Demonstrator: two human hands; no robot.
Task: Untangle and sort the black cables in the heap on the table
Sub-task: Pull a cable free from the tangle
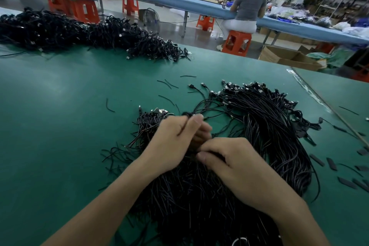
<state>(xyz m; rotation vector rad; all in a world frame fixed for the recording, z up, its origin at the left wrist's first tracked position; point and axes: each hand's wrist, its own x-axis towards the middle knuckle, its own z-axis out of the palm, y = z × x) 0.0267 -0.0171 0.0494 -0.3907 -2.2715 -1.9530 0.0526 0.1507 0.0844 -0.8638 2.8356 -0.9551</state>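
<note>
The heap of black cables (199,195) lies on the near part of the green counter (69,116), directly under both forearms, and it looks thick and crossed over itself. The left hand (175,142) sits at its upper edge with the fingers curled, thumb and forefinger pinching a pinched cable (186,114) that runs away towards the plugs beyond. The right hand (239,168) is just beside it, nearly touching, its thumb and fingers closed on strands at the top of the heap; how many strands it holds I cannot tell.

To the right of the hands a combed bundle (269,126) sweeps in an arc with its plug ends lined up along the far edge, which reads as the sorted share. A smaller bunch (149,120) lies just left of the left hand, its ends also roughly together. By that reckoning the job seems partly done: a good share is laid straight, yet the dark mass under the arms is still to be pulled apart.

Short loose ties (169,84) are scattered beyond the hands, and flat black strips (331,164) lie along the right edge. A far pile (79,32) of cables, much larger and well apart, stretches across the back of the counter. Beyond it a seated person (249,4) works at another bench among red stools (236,43).
</note>
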